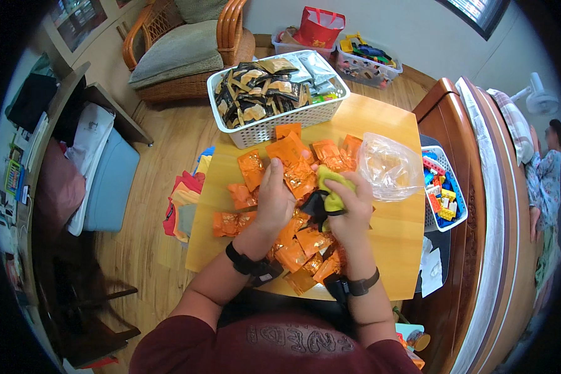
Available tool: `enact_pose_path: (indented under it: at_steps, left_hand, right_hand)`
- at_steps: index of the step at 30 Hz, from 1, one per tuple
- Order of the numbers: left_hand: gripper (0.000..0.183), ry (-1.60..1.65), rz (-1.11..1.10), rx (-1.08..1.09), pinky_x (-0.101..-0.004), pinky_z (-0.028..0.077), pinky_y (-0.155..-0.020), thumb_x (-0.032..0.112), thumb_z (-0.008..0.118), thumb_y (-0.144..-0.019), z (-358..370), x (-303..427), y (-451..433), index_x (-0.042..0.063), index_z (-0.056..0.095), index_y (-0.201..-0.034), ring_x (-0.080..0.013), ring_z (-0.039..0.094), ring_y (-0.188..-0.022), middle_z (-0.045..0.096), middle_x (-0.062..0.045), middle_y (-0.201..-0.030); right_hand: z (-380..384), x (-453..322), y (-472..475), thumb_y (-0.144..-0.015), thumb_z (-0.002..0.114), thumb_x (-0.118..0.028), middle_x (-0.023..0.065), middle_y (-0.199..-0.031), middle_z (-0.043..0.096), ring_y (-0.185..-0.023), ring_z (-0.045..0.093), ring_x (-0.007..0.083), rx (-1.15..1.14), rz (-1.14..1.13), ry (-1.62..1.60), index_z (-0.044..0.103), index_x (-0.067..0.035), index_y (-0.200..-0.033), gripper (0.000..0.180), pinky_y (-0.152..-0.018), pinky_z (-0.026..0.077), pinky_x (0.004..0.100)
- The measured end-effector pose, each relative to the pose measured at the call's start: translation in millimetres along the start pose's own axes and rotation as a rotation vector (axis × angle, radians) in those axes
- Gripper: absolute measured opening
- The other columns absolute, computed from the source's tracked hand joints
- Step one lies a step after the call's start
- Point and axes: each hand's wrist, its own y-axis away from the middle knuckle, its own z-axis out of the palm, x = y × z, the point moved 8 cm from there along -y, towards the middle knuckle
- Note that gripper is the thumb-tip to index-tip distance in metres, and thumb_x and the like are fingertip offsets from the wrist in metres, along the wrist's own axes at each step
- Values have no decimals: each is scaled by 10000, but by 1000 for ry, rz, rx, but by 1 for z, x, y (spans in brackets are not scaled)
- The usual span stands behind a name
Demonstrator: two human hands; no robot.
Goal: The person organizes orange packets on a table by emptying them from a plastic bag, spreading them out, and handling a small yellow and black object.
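Note:
My left hand (275, 205) holds a shiny orange foil packet (301, 178) above the middle of the wooden table, its thumb raised and two fingertips showing past the packet. A yellow-green and black cloth (335, 189) is gripped in my right hand (353, 210), close beside that packet. Below and around both hands lie several more orange packets, such as one at the left (251, 169) and one nearer to me (291, 255). A crumpled clear plastic bag (389, 168) rests right of my right hand.
At the table's (392, 262) far side stands a white perforated basket (280, 124) full of black-and-gold and silver packets. A basket of toy bricks (442, 191) is at the right, by a wooden bed (463, 196) with a person on it. Folded clothes (184, 201) lie left.

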Motion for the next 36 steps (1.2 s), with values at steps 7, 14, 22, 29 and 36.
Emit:
enact_pose_path:
  at_steps: [7,14,22,29,36]
  left_hand:
    - [499,-51,-16,-31,-446,554,-969,413,276,-1116,1,-2,2,30,397,-1413,-275,651,-1120,619,-157,-1273]
    - [503,-31,24,79,-400,575,-885,446,329,-1105,-9,4,4,25,475,-1338,-247,685,-982,670,-155,-1114]
    - [352,-188,21,24,-280,550,-750,324,504,-1074,-17,-4,4,23,542,-1253,-147,661,-854,669,-82,-1016]
    - [397,-263,-112,77,-295,541,-844,357,490,-1079,-43,-16,7,14,550,-1270,-148,652,-984,660,-78,-1141]
    - [413,-263,-53,-62,-265,438,-881,372,451,-1101,-6,-10,17,12,584,-1253,-95,535,-967,581,3,-1071]
  right_hand:
    - [11,-22,3,-623,755,23,132,-1117,648,-1028,622,336,-135,-146,-156,769,-127,-1025,429,-882,512,415]
    - [-6,9,0,-722,788,-10,164,-1161,624,-1064,617,347,31,111,-136,734,-81,-1068,358,-912,505,413]
    - [14,-38,3,-681,785,-27,137,-1125,662,-975,643,317,-185,-149,-375,752,-102,-1042,370,-833,516,401]
    - [10,-33,4,-681,768,-10,147,-1150,655,-991,637,327,-118,-138,-314,746,-96,-1057,386,-841,516,402]
    - [-3,-6,4,-698,769,16,182,-1159,635,-1053,623,366,5,38,-182,722,-69,-1095,409,-913,508,420]
